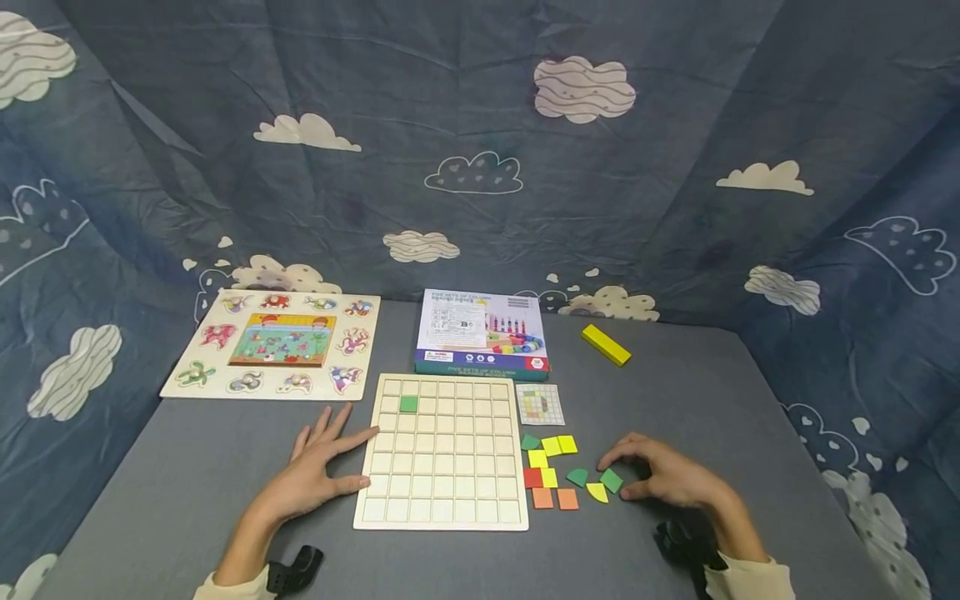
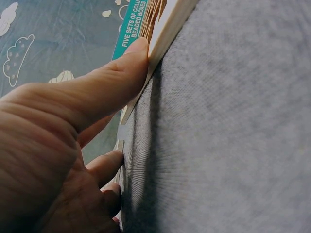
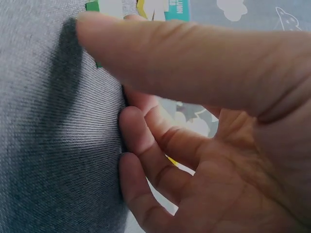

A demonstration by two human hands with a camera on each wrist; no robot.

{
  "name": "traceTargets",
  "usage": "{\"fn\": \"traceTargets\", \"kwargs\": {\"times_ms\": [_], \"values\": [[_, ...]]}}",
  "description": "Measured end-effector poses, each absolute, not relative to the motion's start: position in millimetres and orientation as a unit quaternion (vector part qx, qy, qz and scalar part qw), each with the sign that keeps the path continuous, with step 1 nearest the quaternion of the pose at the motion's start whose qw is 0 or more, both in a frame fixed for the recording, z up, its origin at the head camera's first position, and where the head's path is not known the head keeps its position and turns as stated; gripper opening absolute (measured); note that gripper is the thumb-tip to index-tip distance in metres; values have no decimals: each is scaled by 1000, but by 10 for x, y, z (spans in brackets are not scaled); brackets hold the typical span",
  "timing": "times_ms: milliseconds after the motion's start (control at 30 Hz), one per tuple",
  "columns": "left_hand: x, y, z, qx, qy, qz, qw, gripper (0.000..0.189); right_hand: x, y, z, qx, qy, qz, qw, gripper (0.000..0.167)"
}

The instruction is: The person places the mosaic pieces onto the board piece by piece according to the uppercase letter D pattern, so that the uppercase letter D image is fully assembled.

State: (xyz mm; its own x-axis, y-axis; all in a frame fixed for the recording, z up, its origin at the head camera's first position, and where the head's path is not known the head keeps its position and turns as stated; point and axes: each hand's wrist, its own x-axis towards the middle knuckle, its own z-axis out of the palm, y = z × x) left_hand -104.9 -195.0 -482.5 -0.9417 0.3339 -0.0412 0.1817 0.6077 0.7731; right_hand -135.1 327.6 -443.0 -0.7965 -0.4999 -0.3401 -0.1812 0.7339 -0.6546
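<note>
A pale wooden grid board point(image 1: 441, 458) lies in the middle of the table, with one green square point(image 1: 408, 404) in its upper left. My left hand point(image 1: 311, 471) rests beside it, fingers spread; thumb and index finger touch its left edge. In the left wrist view, the thumb point(image 2: 121, 73) lies against the board's side. At the right, my right hand point(image 1: 667, 473) rests on the table with bent fingers around a loose green square point(image 1: 611, 481); the thumb tip is close to that tile. Beside it lie a yellow quarter-round point(image 1: 597, 492) and a green quarter-round point(image 1: 577, 477).
Several yellow squares point(image 1: 537, 459), a red square point(image 1: 532, 477) and orange squares point(image 1: 567, 499) lie right of the board. Behind them is a pattern card point(image 1: 540, 405). A bead-set box point(image 1: 482, 333), a picture puzzle point(image 1: 202, 358) and a yellow block point(image 1: 606, 345) stand farther back.
</note>
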Motion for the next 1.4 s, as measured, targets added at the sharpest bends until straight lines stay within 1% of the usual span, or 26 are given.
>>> {"fn": "traceTargets", "kwargs": {"times_ms": [200,333,733,1000,1200,1400], "values": [[-1055,-1961,-4825,140,893,418,97,69,-1364,3244,-4447,-180,898,-313,254,33],[-1049,-1965,-4812,139,893,417,99,69,-1372,3247,-4479,-184,897,-321,243,33],[-1053,-1945,-4803,138,894,416,94,69,-1345,3231,-4496,-181,901,-322,228,30],[-1050,-1943,-4809,137,894,414,101,69,-1337,3207,-4491,-186,915,-291,208,28],[-1043,-1946,-4809,140,893,416,95,69,-1357,3189,-4481,-204,918,-287,183,25],[-1043,-1942,-4813,140,893,418,95,75,-1360,3134,-4459,-208,921,-283,170,25]]}}
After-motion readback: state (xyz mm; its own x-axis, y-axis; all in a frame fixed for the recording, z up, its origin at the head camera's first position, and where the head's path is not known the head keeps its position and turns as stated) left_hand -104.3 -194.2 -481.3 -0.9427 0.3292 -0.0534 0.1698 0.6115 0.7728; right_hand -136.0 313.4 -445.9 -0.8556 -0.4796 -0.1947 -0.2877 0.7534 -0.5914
